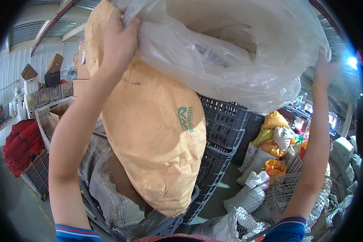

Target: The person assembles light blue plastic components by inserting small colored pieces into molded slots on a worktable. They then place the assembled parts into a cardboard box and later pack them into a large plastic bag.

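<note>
Both arms reach overhead, because the large clear crumpled plastic bag (pixel 230 52) sits high above the person's head, on or against the top of a tall tan paper sack (pixel 153 133) that leans upright over a stack of dark grey plastic crates (pixel 224 133). The sack stands nearly on end, its lower corner wedged down among the crates and a grey woven cloth bundle (pixel 105 177), so anything on top of it can only be reached at full stretch.

The left hand (pixel 119 42) grips the bag at its left edge. The fingers are curled tight over a bunched fold of the film where it meets the sack's upper rim, and the thumb side presses against the paper.

The right hand (pixel 324 70) is raised at the bag's far right edge. Its fingers run up under the hanging plastic (the film hides their tips), so whether they pinch the bag or only support it with an open palm cannot be told.

Held at both ends like this, the bag spans the width between the hands and sags in the middle.

Below the right arm stands a round wire basket (pixel 278 201), with yellow and white filled bags (pixel 272 141) piled beyond it.
</note>
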Demonstrator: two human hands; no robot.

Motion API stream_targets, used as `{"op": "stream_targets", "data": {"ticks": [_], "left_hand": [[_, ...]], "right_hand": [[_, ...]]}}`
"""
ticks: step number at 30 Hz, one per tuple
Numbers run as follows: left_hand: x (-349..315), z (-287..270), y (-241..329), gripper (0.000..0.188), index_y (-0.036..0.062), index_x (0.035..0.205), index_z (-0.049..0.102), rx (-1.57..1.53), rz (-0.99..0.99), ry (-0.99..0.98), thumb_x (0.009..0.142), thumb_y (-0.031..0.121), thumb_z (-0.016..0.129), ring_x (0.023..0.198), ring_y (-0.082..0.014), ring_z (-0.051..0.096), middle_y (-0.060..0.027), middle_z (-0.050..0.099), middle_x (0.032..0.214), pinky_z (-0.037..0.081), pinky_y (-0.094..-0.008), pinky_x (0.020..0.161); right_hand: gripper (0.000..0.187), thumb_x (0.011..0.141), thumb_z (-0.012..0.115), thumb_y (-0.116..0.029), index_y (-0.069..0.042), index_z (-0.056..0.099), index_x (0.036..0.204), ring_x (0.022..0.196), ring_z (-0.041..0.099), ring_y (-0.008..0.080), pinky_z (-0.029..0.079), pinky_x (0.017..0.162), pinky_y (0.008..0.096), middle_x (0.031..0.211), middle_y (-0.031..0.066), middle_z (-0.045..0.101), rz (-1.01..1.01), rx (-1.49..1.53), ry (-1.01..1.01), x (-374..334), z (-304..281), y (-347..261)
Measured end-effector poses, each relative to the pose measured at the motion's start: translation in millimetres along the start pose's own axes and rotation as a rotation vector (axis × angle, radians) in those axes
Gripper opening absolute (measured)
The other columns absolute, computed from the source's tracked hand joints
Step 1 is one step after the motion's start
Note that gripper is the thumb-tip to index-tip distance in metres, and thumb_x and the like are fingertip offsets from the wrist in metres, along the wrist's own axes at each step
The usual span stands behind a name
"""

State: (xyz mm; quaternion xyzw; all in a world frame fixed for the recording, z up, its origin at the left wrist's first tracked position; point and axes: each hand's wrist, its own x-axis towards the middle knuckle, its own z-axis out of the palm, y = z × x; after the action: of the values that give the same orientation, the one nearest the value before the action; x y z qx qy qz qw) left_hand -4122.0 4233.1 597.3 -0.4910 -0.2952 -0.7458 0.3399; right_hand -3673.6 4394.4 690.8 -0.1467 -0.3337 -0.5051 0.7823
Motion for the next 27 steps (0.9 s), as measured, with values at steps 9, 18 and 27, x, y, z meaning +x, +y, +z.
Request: {"op": "stream_targets", "data": {"ticks": [9,18,27], "left_hand": [[-65,-56,63,0.027,0.0004,0.116,0.045,-0.287,-0.177,-0.158,0.092,0.011,0.054,0.079,-0.0097,0.055,-0.0063,0.058,0.089,0.044,-0.0244,0.066],[-65,-79,68,0.03,0.0076,0.11,0.05,0.348,0.533,-0.014,0.081,0.004,0.057,0.109,-0.0209,0.052,-0.0089,0.059,0.107,0.04,-0.0359,0.094],[1,-78,55,0.043,0.0083,0.114,0.06,1.273,0.548,-0.852,0.09,0.042,0.048,0.075,-0.0321,0.065,-0.0138,0.066,0.072,0.04,-0.0387,0.095]], "right_hand": [[0.073,0.073,0.069,-0.027,-0.003,0.039,0.135,0.107,0.056,0.0346,0.039,0.097,0.0444,0.111,0.021,0.058,-0.576,-0.224,-0.293,24,46,-216],[0.035,0.078,0.063,-0.025,-0.007,0.062,0.108,0.092,0.061,0.0363,0.047,0.079,0.0456,0.096,0.0173,0.066,-0.298,0.108,-0.837,12,4,-178],[0.044,0.083,0.055,-0.036,-0.012,0.059,0.12,0.104,0.058,0.0364,0.044,0.09,0.043,0.11,0.0181,0.063,0.135,-0.151,-0.844,18,-28,-129]]}}
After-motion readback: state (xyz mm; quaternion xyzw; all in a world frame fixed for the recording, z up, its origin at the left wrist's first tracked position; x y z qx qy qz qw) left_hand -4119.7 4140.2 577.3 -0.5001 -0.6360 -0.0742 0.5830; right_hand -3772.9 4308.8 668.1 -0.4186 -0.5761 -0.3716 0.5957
